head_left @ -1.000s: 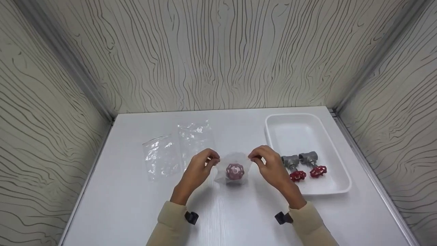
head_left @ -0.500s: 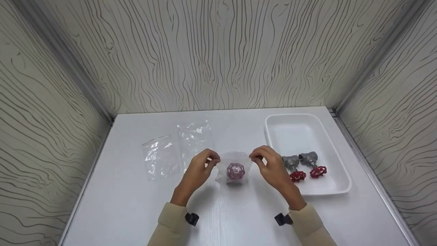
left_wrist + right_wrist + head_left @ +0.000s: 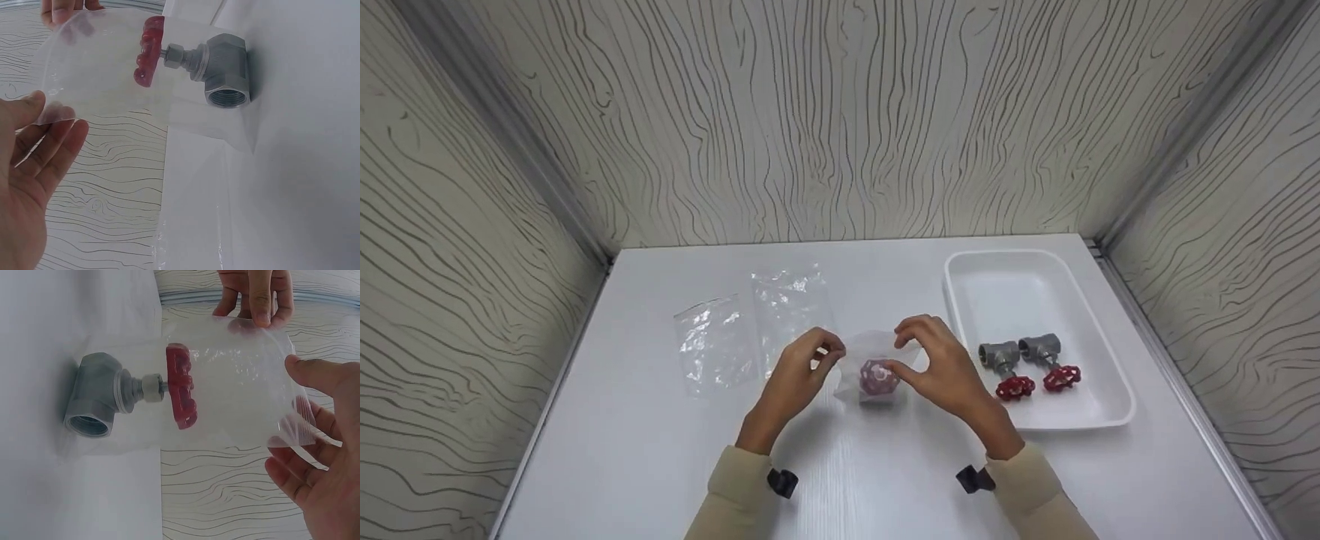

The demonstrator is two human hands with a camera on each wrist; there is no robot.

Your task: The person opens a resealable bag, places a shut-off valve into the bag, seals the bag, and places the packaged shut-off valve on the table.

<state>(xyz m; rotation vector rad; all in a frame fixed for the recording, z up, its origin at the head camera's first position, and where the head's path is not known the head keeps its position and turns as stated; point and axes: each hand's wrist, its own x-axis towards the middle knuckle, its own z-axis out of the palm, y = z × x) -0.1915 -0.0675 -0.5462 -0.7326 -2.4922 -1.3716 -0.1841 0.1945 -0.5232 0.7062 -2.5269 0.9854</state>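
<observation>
A clear zip bag (image 3: 851,386) stands on the table with a grey metal valve (image 3: 95,391) inside it. The valve rests on its body, its red handwheel (image 3: 149,52) uppermost and seen through the plastic. My left hand (image 3: 799,369) pinches the left side of the bag's mouth between thumb and fingers. At the right side of the mouth is my right hand (image 3: 949,371), thumb and fingers spread apart. In the right wrist view its thumb (image 3: 315,376) is by the rim, and several fingertips lie behind the plastic.
To the right, a white tray (image 3: 1005,289) holds two more valves (image 3: 1001,367) with red handwheels. Two flat clear bags (image 3: 716,349) lie on the table left of the hands. Wood-patterned panels (image 3: 825,127) enclose the back and both sides.
My right hand has let go of its pinch on the bag's rim; thumb and forefinger have spread, the thumb moving left and down over the bag. My left hand has stayed in place.
</observation>
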